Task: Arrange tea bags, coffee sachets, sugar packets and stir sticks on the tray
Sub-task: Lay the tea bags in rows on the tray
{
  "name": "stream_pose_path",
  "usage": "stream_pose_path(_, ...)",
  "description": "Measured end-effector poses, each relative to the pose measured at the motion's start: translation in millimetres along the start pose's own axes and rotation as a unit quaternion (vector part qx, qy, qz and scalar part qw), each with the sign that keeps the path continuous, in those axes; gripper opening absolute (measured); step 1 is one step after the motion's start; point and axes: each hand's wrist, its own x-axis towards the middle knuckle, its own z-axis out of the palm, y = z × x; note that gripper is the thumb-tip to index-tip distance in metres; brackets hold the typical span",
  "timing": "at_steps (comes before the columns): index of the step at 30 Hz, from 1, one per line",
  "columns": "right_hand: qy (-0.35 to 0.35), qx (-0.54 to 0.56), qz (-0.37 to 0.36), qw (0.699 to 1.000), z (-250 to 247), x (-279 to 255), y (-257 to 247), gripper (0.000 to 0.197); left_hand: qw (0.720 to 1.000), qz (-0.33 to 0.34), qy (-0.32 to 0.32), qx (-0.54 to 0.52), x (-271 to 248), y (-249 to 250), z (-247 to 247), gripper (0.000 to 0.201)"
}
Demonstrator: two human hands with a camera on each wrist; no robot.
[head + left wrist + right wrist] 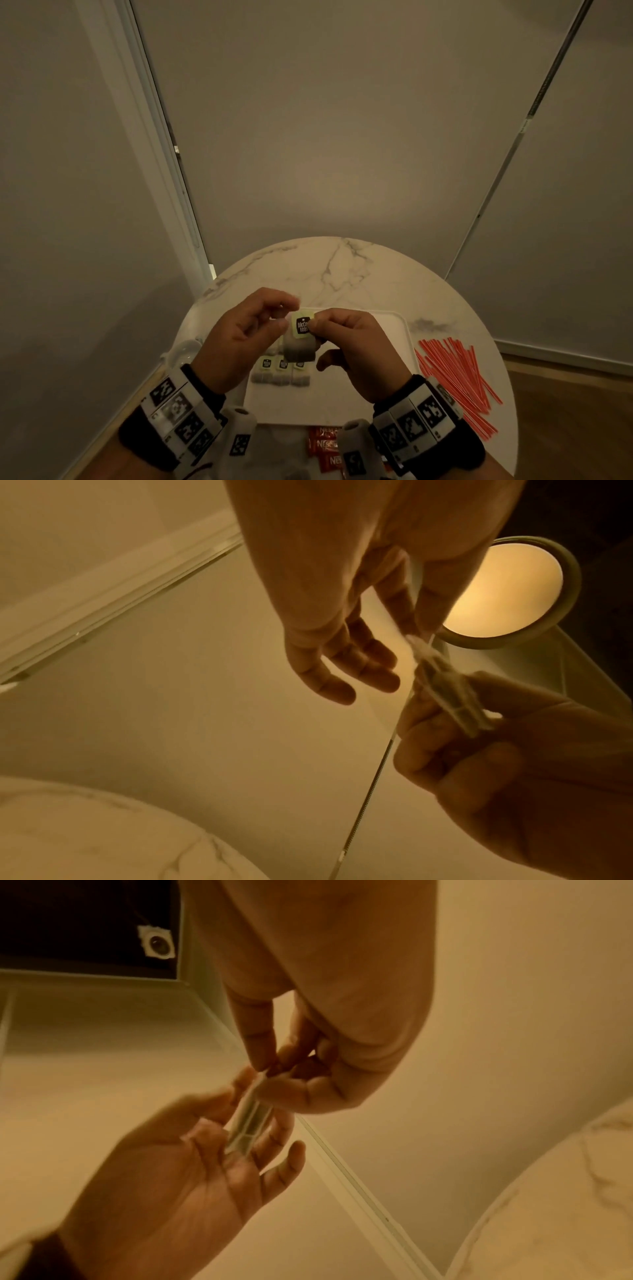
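Both hands hover over the white tray [394, 329] with one tea bag [300, 349] between them. My right hand [315, 325] pinches its pale green tag [302, 324], and the bag hangs below. My left hand [287, 313] meets the tag's left edge with thumb and forefinger, the other fingers loosely curled. In the left wrist view the left hand [419, 634] pinches the top of the tea bag [448, 696]. In the right wrist view the right hand [267, 1069] nips the tea bag [248, 1123] from above. Three tea bags [281, 371] lie in a row on the tray.
Red stir sticks [459, 377] lie loose on the round marble table [342, 267] right of the tray. Red coffee sachets [325, 445] lie near the front edge between my wrists. A clear glass object [185, 353] stands at the table's left edge.
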Motion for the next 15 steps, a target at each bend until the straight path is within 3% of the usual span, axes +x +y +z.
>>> stream_pose_path(2,0.014,-0.024,-0.015,1.000,0,1,1,0.016,0.988,-0.099,0.044,-0.110,-3,-1,8,0.041)
stream_pose_path(4,0.028,-0.043,-0.024,0.998,1,4,2,0.016,0.978,-0.157,0.080,-0.108,-5,-4,18,0.039)
stream_pose_path(10,0.078,-0.119,-0.023,0.990,7,9,17,0.008,0.968,-0.192,0.135,-0.087,-11,-16,33,0.018)
stream_pose_path(15,0.094,-0.161,-0.010,0.982,9,12,25,0.010,0.951,-0.241,0.146,-0.124,-16,-20,30,0.018)
